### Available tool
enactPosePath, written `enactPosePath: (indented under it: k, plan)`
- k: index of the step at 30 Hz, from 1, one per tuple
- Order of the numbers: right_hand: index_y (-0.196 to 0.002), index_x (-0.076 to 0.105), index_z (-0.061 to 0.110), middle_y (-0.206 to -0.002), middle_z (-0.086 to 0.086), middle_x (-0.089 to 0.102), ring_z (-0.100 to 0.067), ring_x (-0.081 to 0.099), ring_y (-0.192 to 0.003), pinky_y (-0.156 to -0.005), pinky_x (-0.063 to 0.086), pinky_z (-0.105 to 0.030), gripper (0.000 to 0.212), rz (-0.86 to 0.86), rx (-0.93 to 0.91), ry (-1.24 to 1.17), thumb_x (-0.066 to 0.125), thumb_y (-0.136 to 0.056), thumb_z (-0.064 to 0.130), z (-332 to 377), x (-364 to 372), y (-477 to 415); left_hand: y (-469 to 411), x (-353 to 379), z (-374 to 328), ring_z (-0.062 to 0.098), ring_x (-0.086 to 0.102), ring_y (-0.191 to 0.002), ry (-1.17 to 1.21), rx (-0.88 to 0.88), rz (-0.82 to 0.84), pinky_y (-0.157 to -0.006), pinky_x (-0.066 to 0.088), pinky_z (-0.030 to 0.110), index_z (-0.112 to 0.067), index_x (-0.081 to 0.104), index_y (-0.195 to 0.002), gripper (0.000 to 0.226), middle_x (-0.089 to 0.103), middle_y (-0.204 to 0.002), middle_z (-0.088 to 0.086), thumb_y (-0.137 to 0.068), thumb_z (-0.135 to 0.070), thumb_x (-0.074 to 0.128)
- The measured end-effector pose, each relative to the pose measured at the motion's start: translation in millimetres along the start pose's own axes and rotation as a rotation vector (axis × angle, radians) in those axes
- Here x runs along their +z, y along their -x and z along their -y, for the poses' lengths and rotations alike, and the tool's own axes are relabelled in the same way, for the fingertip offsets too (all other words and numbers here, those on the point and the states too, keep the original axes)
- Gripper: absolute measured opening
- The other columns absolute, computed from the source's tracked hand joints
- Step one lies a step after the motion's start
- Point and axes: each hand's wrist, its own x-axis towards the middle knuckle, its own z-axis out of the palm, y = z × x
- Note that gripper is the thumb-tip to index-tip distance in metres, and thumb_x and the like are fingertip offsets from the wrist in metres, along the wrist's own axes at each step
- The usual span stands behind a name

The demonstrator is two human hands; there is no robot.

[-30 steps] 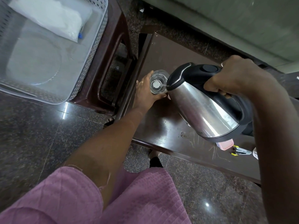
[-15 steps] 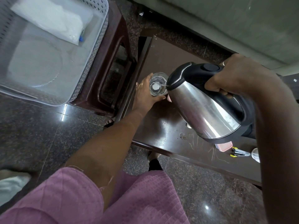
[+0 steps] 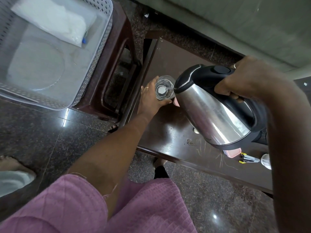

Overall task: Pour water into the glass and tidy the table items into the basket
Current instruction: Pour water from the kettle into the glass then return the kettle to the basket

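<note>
Glass (image 3: 164, 87) stands upright at the left end of the dark counter (image 3: 168, 132), close to its left edge. Left hand (image 3: 149, 100) wraps its wall from the left, fingers (image 3: 152, 82) curled round the far side and thumb on the near side, a closed hold. Right hand (image 3: 244, 78) is clenched on the black handle of the steel kettle (image 3: 213, 113), which is tipped left with its spout at the glass rim; a thin stream appears to enter. Fill level hard to read from above. Judged: the glass is stiff, smooth and breakable, light now but heavier as it fills, and slippery if splashed, so it is best gripped round the mid-wall, never by the rim. The kettle looks weighty; take it by the handle only, since the steel body may be hot (cannot tell). Basket (image 3: 101, 52) sits far left on a brown stool, well apart. Stapler (image 3: 249, 159) and pink box (image 3: 233, 152) lie on the counter near right.
</note>
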Motion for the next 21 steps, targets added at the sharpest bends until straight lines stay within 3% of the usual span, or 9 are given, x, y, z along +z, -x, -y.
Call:
enactPosePath:
  k: [5,11,17,21]
  plan:
    - [-0.063,0.058,0.003,-0.05,-0.009,0.063,-0.02,0.058,-0.04,-0.046,0.042,-0.02,0.01,0.001,0.01,-0.02,0.062,-0.061,0.013,-0.7,2.4,2.5,0.0,1.0,0.5,0.022,0.037,-0.134,-0.002,0.001,0.009,-0.118,0.019,0.045,-0.017,0.03,-0.141,0.099,0.043,-0.143,0.005,-0.06,-0.034,0.085]
    - [-0.061,0.059,0.005,-0.03,0.001,0.054,-0.014,0.052,-0.032,-0.042,0.037,-0.018,0.009,0.021,0.013,0.023,0.061,-0.06,0.014,1.4,4.8,6.4,0.0,1.2,1.2,0.02,0.037,-0.134,0.011,0.003,0.009,-0.118,0.019,0.046,-0.016,0.03,-0.141,0.101,0.044,-0.143,0.005,-0.059,-0.036,0.085]
    - [-0.061,0.059,0.005,-0.03,0.002,0.054,-0.014,0.054,-0.034,-0.042,0.036,-0.018,0.01,0.019,0.004,0.022,0.062,-0.062,0.014,1.8,6.3,7.5,0.8,1.2,0.7,0.021,0.037,-0.135,-0.003,0.006,0.002,-0.119,0.015,0.046,-0.015,0.029,-0.141,0.101,0.044,-0.143,0.006,-0.06,-0.036,0.084]
    - [-0.065,0.059,0.006,-0.048,-0.004,0.062,-0.016,0.058,-0.039,-0.043,0.039,-0.019,0.01,0.014,0.005,-0.003,0.063,-0.062,0.015,0.2,8.0,7.5,2.4,0.6,-0.1,0.02,0.035,-0.136,0.013,-0.002,0.006,-0.119,0.014,0.046,-0.016,0.027,-0.143,0.101,0.042,-0.145,0.005,-0.062,-0.035,0.083]
